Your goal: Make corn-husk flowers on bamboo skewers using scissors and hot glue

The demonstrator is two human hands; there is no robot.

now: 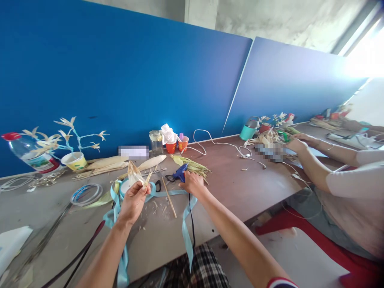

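My left hand [133, 202] pinches a pale dried corn husk piece [134, 175], its loose tips pointing up. To the right, my right hand [193, 183] is closed around a blue glue gun [181, 172], whose handle is mostly hidden under the fingers. A black cord [192, 224] runs from it down over the table edge. Light blue ribbon [186, 236] trails beneath both hands and off the front. Between the hands lie a thin wooden stick [169, 199] and black-handled scissors [158, 185], partly covered. Greenish corn husks [199, 165] lie just behind my right hand.
At left stand a plastic bottle [39, 158] and a yellow cup [74, 161] with husk flowers on blue stems. A glass jar [156, 143] and red paper cups [171, 147] line the blue partition [126, 80]. A co-worker's hands [298, 144] handle husks at right.
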